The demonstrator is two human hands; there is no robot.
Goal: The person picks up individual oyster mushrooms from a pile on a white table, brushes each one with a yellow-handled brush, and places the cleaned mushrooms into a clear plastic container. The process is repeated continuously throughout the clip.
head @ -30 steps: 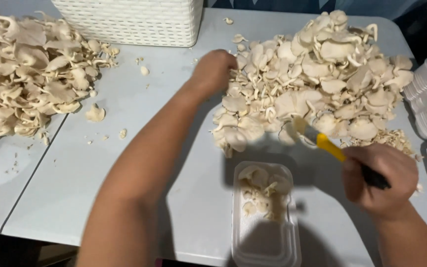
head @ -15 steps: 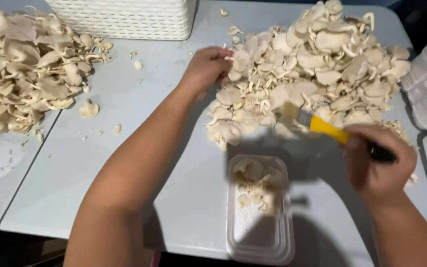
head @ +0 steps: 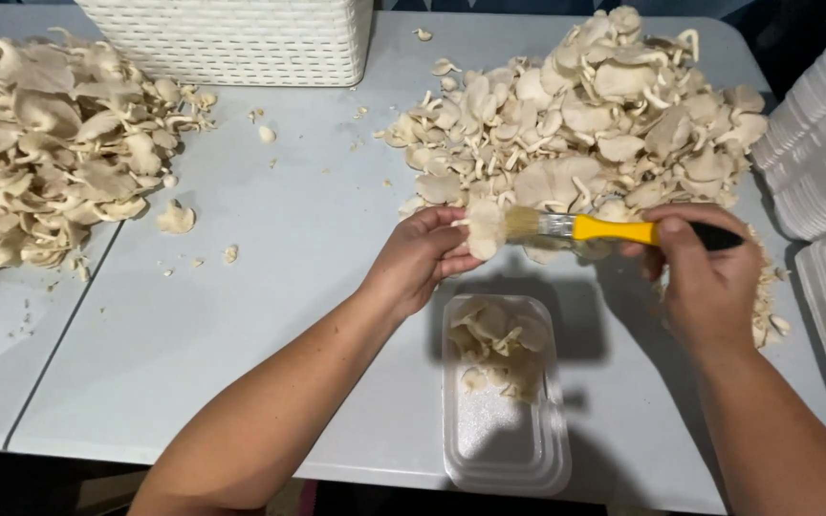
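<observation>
fingers (head: 446, 222) of left hand (head: 420, 260) pinch one mushroom (head: 485, 227) above the tray (head: 504, 435).
right hand (head: 709, 272) is closed around a yellow brush (head: 614, 229), bristles touching that mushroom, beside the big pile (head: 585, 115).

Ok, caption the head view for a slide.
Left hand holds a mushroom while the right hand brushes it with a yellow-handled brush above a foam tray.

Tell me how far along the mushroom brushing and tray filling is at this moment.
Done: a few mushrooms already lie in the far end of the white foam tray. In hand: the left hand holds one mushroom while the right hand puts the yellow-handled brush to it. Left: most of the tray is bare, and the big mushroom pile behind is barely reduced.
</observation>
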